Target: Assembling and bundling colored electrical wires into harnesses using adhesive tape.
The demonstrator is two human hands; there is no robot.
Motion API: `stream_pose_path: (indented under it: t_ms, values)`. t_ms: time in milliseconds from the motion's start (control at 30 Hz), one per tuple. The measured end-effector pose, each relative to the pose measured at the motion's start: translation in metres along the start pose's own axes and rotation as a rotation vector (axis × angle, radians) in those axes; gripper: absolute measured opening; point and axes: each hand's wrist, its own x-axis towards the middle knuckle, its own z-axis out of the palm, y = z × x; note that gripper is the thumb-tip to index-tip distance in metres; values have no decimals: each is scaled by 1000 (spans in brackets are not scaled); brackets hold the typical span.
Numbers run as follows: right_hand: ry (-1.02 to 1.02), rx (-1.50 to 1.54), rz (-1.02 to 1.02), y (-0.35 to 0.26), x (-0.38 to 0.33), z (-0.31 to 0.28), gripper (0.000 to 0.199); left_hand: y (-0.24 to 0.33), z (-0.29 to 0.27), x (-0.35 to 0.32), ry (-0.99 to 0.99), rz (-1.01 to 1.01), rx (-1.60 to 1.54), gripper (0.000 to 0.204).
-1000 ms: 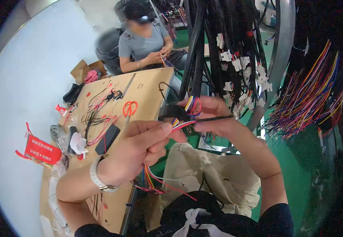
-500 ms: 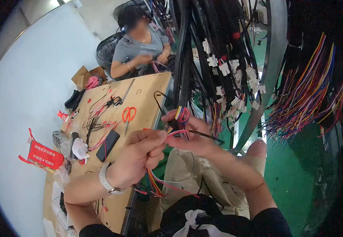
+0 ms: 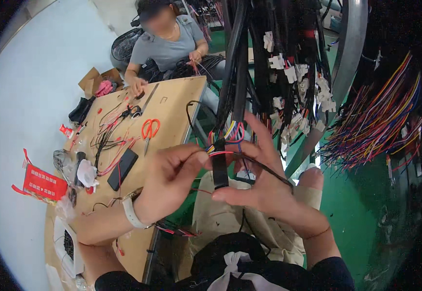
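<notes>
My left hand (image 3: 172, 175) is closed, thumb and forefinger pinching the thin coloured wires at the join. Those yellow, white, blue and pink wires (image 3: 232, 131) come out of a thick black-sleeved cable (image 3: 240, 89) hanging from above. A strip of black tape (image 3: 219, 167) runs down from the wires. Its lower end meets the thumb of my right hand (image 3: 271, 186), whose forefinger stretches up beside the cable; the other fingertips are partly hidden. A pink wire leading into a thin black cable (image 3: 269, 169) crosses in front of my right palm.
On the wooden table (image 3: 176, 104) at left lie orange-handled scissors (image 3: 150, 131), a black phone (image 3: 123, 169), loose wires (image 3: 106, 140) and a red bag (image 3: 45, 183). A co-worker (image 3: 169, 46) sits beyond. Harnesses with white connectors (image 3: 300, 87) and a bundle of cut wires (image 3: 371, 126) hang at right.
My right hand has spread its fingers, and the black tape strip now shows stretched down to its thumb. The co-worker's one hand has moved down to the table's far edge. The view has shifted slightly.
</notes>
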Motion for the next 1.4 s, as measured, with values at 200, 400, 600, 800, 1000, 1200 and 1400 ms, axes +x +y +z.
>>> stream_pose_path:
  t_ms: [200,400,600,800,1000,1200,1400]
  values:
    - [59,-134,-3,-19,-3,0,125,-13,8,7,80,196,210,13]
    - [-20,86,-21,-31,-12,-2,116,-30,18,13,154,473,88,9]
    - [210,139,-214,-3,0,-2,93,-22,25,14,47,189,-138,15]
    - [374,360,-167,21,31,4,86,-21,28,18,50,226,-23,17]
    - [278,258,-243,25,24,-8,66,-12,21,16,-18,125,-95,17]
    - [159,-420,-546,13,30,-33,36,-8,7,16,-118,23,-40,20]
    - [105,-560,-650,9,48,-48,39,-10,5,23,-196,61,-43,26]
